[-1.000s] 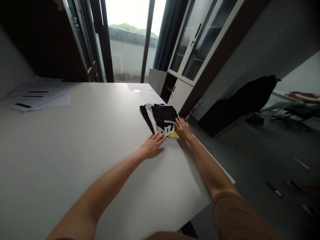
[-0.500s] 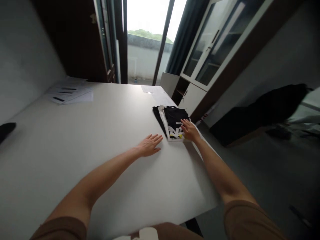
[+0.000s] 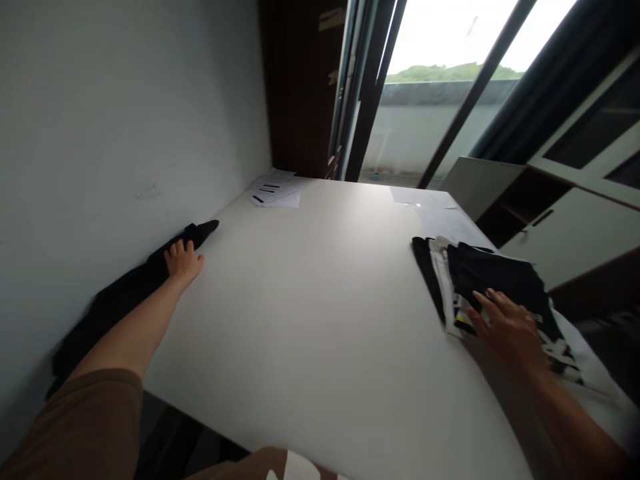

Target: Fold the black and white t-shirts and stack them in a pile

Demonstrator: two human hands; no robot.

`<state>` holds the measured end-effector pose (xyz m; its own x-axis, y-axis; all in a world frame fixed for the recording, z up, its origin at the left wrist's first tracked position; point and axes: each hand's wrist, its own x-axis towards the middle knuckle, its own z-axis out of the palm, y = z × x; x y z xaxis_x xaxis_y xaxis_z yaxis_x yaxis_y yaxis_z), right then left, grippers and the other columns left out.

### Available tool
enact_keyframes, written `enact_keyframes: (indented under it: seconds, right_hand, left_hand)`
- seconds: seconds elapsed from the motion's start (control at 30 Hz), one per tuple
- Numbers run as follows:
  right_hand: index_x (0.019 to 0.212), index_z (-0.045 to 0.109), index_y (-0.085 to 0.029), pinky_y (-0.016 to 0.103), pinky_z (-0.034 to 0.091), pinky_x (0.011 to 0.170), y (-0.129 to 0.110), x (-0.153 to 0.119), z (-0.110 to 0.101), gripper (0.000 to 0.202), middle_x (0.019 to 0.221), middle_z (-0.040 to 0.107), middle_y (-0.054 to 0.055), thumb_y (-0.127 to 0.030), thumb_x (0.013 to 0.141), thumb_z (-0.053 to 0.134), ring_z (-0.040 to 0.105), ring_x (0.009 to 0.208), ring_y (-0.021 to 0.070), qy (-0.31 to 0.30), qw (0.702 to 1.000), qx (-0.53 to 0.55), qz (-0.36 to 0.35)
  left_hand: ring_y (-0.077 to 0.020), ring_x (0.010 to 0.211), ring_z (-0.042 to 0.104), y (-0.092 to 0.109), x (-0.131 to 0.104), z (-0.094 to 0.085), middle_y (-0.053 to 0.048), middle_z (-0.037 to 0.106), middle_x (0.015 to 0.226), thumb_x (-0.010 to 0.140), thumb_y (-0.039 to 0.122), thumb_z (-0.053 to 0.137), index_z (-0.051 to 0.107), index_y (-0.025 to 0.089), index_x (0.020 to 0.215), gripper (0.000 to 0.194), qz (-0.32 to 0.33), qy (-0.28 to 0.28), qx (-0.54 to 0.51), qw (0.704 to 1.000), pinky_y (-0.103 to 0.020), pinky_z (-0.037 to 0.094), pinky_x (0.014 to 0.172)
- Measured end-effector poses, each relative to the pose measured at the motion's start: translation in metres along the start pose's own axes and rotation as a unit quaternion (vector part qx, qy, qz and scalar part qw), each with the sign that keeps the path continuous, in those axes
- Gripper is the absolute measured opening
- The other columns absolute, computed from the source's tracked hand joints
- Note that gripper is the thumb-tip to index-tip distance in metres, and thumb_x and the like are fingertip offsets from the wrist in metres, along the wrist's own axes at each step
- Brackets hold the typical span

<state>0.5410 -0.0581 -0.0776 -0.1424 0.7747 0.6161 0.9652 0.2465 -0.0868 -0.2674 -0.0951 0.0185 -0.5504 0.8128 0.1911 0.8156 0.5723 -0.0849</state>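
Note:
Along the wall at the left edge of the white table [image 3: 320, 313] lies a long dark cloth item [image 3: 125, 287]. My left hand [image 3: 184, 262] rests on its far part with the fingers spread. At the right side of the table is a stack of folded black and white clothes [image 3: 495, 270]. My right hand [image 3: 505, 323] lies over the near part of the stack, fingers apart and slightly blurred, covering part of a white print. Neither hand visibly grips anything.
Papers [image 3: 277, 190] with dark marks lie at the far left corner, and more sheets [image 3: 425, 200] at the far right. A wall [image 3: 125, 120] borders the left side. Beyond the right edge stands a white cabinet [image 3: 590, 233].
The view has turned left. My left hand has moved from the table's middle to the dark cloth by the wall. My right hand is still at the folded stack.

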Motion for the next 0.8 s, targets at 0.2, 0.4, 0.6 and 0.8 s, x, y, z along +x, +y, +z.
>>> enact_keyframes:
  seconds: [0.2, 0.4, 0.6, 0.8]
  right_hand:
    - [0.148, 0.054, -0.038, 0.056, 0.035, 0.123, -0.118, 0.050, 0.006, 0.053, 0.155, 0.049, 0.004, -0.054, 0.101, 0.036, 0.045, 0.144, 0.0305, -0.075, 0.987, 0.115, -0.079]
    - [0.142, 0.061, -0.032, 0.051, 0.044, 0.114, -0.221, 0.080, 0.064, 0.049, 0.151, 0.053, 0.008, -0.051, 0.103, 0.040, 0.051, 0.138, 0.0304, -0.224, 0.941, 0.189, -0.171]
    - [0.140, 0.062, -0.028, 0.051, 0.034, 0.120, -0.285, 0.105, 0.110, 0.045, 0.151, 0.054, 0.009, -0.047, 0.101, 0.049, 0.047, 0.142, 0.0294, -0.242, 0.930, 0.238, -0.141]
    - [0.165, 0.025, -0.025, 0.047, 0.047, 0.108, -0.283, 0.111, 0.110, 0.079, 0.142, 0.061, 0.012, -0.061, 0.099, 0.048, 0.058, 0.129, 0.0306, -0.204, 0.924, 0.322, 0.022]
  left_hand:
    - [-0.0282, 0.114, 0.065, -0.061, -0.008, -0.018, -0.011, 0.063, 0.130, 0.102, 0.049, 0.057, 0.059, 0.015, 0.134, 0.047, -0.139, -0.082, 0.008, 0.987, -0.047, 0.056, 0.096]
    - [-0.0245, 0.110, 0.065, 0.021, -0.021, -0.019, -0.012, 0.063, 0.128, 0.102, 0.044, 0.059, 0.057, 0.016, 0.135, 0.044, -0.042, -0.117, -0.038, 0.991, -0.047, 0.056, 0.095]
    - [-0.0298, 0.132, 0.057, 0.139, -0.075, -0.025, -0.017, 0.055, 0.147, 0.097, 0.052, 0.058, 0.046, 0.017, 0.152, 0.067, 0.238, -0.180, -0.126, 0.946, -0.037, 0.045, 0.107]
    - [-0.0227, 0.145, 0.043, 0.174, -0.109, -0.044, 0.000, 0.050, 0.155, 0.094, 0.057, 0.060, 0.050, 0.036, 0.150, 0.061, 0.447, -0.161, -0.188, 0.860, -0.031, 0.030, 0.120]
